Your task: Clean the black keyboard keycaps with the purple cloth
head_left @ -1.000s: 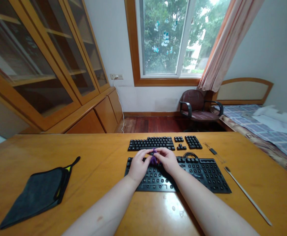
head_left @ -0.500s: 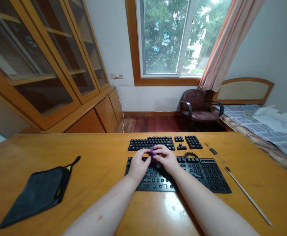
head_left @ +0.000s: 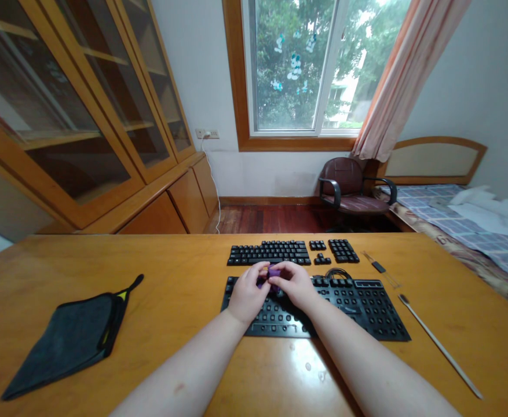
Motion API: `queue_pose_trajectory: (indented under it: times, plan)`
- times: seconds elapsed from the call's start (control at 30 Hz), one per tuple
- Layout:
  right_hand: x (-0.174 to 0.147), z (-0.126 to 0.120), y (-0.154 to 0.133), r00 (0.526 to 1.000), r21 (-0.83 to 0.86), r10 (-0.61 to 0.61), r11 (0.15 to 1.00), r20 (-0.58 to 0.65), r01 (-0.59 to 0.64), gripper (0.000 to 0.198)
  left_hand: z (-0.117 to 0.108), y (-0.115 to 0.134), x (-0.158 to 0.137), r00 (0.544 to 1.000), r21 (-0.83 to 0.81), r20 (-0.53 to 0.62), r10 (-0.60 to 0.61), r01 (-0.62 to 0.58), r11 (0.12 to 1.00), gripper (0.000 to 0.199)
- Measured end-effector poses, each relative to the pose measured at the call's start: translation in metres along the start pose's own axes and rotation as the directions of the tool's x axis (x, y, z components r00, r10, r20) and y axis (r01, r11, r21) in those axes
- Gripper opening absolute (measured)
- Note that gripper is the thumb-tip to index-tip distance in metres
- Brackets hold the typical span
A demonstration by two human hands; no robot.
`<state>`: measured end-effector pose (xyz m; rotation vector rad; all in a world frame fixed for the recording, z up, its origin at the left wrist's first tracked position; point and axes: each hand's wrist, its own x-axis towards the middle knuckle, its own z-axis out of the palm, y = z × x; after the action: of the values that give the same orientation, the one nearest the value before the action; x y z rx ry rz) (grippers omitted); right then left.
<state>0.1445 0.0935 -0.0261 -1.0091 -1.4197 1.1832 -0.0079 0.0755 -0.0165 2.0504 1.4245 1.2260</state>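
Observation:
Both hands meet above the left half of a black keyboard, whose keycaps are mostly off, with a row left along its back edge. Between my fingertips is a small, soft-looking purple piece, partly covered, its exact kind unclear. My left hand is closed on it from the left, thumb and fingers curled. From the other side, my right hand pinches it between thumb and fingers. Behind the keyboard lie loose black keycaps, set out in keyboard order. My hands and forearms hide part of the keyboard.
A folded dark grey cloth with a loop lies at the left of the wooden desk. On the right are a long thin-handled brush and a wire keycap puller. A coiled black cable sits behind the keyboard.
My fingers have shifted around the purple piece, and both hands sit slightly lower. More of its top shows between the fingertips. Other things on the desk have stayed in place.

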Motion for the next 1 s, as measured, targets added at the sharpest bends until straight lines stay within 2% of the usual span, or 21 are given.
queue_pose_trajectory:
  times: [0.17,0.3,0.5,0.57,0.63,0.77,0.9,1.0]
  plan:
    - [0.001,-0.002,-0.007,0.999,-0.02,0.001,1.0,-0.037,-0.002,0.015,0.002,0.0,0.0,0.998,-0.076,0.002,-0.058,0.058,0.995,0.04]
    - [0.002,-0.001,-0.007,0.997,0.041,0.033,0.999,-0.064,-0.031,0.015,0.002,0.001,0.002,0.993,-0.132,-0.001,-0.114,0.113,0.985,0.037]
    - [0.002,-0.001,-0.011,0.98,-0.085,-0.197,0.977,0.001,0.196,0.013,0.0,0.002,0.003,0.996,-0.109,0.02,-0.089,0.091,0.99,0.029]
    - [0.001,-0.001,-0.014,0.984,-0.127,-0.176,0.977,-0.009,0.174,0.01,0.0,0.002,0.002,0.996,-0.109,0.029,-0.082,0.084,0.99,0.032]
    - [0.001,-0.002,-0.015,0.994,-0.127,-0.103,0.987,-0.046,0.097,0.009,0.001,0.002,0.002,0.996,-0.123,0.028,-0.088,0.091,0.988,0.036]
    - [0.003,-0.001,-0.01,0.996,0.006,0.028,1.0,-0.086,-0.028,0.013,0.003,0.001,0.002,0.993,-0.168,0.022,-0.112,0.114,0.979,0.038]
    - [0.005,-0.002,-0.007,0.992,0.145,0.037,0.989,-0.122,-0.019,0.018,0.007,-0.001,0.002,0.994,-0.208,-0.021,-0.109,0.102,0.973,0.041]
    - [0.003,-0.005,-0.008,0.986,0.157,0.013,0.988,-0.163,0.013,0.018,0.007,-0.003,0.001,0.991,-0.213,-0.075,-0.107,0.089,0.973,0.043]
